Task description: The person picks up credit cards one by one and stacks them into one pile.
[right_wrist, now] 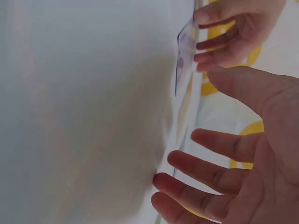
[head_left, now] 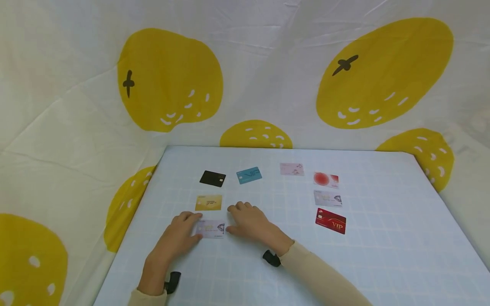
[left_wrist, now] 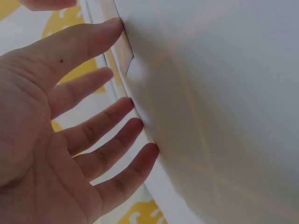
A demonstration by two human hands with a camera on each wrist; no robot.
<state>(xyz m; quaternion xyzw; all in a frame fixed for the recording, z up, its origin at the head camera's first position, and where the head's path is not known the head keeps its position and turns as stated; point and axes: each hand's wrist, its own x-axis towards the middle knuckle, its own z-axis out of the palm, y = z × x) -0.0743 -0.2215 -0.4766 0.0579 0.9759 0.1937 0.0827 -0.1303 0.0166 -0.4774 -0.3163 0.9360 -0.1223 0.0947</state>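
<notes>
A pale lilac card [head_left: 210, 228] lies flat on the white table between the two hands in the head view. At its left edge is my left hand [head_left: 177, 234], thumb and fingers spread apart, fingertips right by the card's corners. In the left wrist view the thumb [left_wrist: 98, 39] is beside the card's edge and the other fingers are loosely extended. Just right of the card, my right hand [head_left: 250, 222] rests with relaxed, separated fingers and nothing in them. A gold card [head_left: 208, 202] lies directly behind the lilac one.
Farther back lie a black card [head_left: 212, 178], a blue VIP card [head_left: 249, 175] and a pink card [head_left: 292, 169]. On the right are a white card with red circles [head_left: 326, 179], a silver card [head_left: 328, 198] and a red VIP card [head_left: 331, 221]. Fruit-patterned cloth hangs behind the table.
</notes>
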